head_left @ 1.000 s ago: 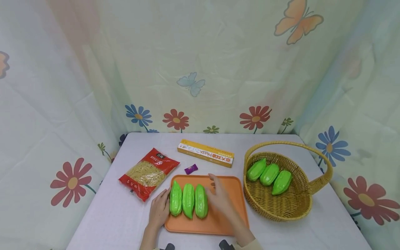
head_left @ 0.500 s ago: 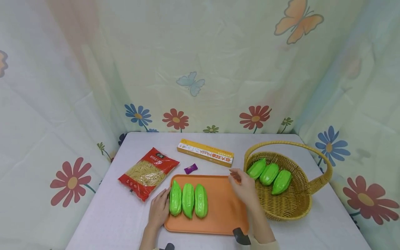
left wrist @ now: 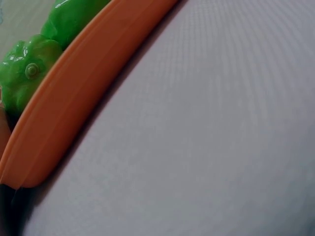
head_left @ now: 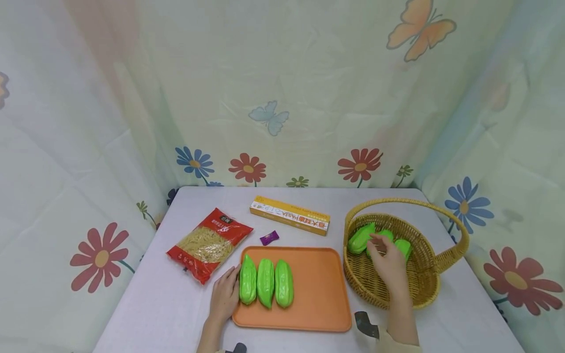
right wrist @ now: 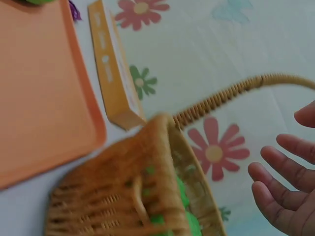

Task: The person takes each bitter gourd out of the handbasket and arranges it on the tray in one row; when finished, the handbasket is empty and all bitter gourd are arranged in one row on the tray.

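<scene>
In the head view my left hand (head_left: 224, 293) rests along the left edge of the orange tray (head_left: 315, 287), its fingers beside the nearest of three glossy green toy gourds. The left gourd (head_left: 248, 279), middle gourd (head_left: 266, 283) and right gourd (head_left: 284, 283) lie side by side on the tray's left half. My right hand (head_left: 390, 264) is over the wicker basket (head_left: 379, 294), fingers apart and holding nothing. Beneath it are three more green gourds; the basket's left gourd (head_left: 361, 239) shows best, while the hand partly covers the other two.
A red bag of pasta (head_left: 212, 245) lies left of the tray. Behind the tray are a small purple wrapped candy (head_left: 269, 238) and a long yellow pasta box (head_left: 290, 215). The basket's tall handle (head_left: 459, 245) arches over its far and right sides.
My right hand has moved right, from beside the tray's right gourd across the tray to over the basket's gourds. The left hand stays at the tray's edge.
</scene>
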A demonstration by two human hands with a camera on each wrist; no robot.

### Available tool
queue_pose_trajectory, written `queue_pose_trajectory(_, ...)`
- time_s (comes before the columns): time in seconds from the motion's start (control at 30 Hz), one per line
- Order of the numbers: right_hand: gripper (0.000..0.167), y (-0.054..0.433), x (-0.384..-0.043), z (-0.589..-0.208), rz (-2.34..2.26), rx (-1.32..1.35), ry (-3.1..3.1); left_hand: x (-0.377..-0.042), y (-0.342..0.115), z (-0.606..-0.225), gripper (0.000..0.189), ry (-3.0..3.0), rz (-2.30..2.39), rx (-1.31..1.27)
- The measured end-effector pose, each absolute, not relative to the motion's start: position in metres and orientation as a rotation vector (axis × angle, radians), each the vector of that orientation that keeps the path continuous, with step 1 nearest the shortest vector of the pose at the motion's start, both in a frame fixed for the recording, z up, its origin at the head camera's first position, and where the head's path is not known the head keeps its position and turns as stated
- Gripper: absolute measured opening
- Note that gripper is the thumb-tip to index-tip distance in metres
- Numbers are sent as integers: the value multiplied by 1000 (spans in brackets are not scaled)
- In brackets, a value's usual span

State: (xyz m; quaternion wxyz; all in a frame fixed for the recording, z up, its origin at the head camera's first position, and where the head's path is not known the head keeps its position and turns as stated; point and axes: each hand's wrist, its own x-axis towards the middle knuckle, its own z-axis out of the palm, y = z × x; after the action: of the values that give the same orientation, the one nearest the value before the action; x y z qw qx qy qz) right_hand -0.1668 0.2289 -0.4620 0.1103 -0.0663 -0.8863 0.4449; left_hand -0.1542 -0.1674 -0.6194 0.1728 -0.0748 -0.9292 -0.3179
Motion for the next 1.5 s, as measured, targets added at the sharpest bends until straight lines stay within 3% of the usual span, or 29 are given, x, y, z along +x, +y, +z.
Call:
queue_pose_trajectory(0.17, 46, 256, -166, -465, 1307, -388, -2525, -155, -168, -619, 40, -2653, -919, -199)
queue_pose_trajectory(0.4, 51, 304, -176, -498, 1444, -663, -2324, -154, -170, -617, 40, -2681, -933, -186)
queue_pose_trajectory(0.63, 57, 316, -178, -500, 1435, -857, -2321, -153, -170, -617, 41, -2691, -952, -179)
queue_pose_trajectory(1.5, 68, 317, -180, -466, 1202, -323, -2942, -155, -169, -617, 41, -2700, -964, -175)
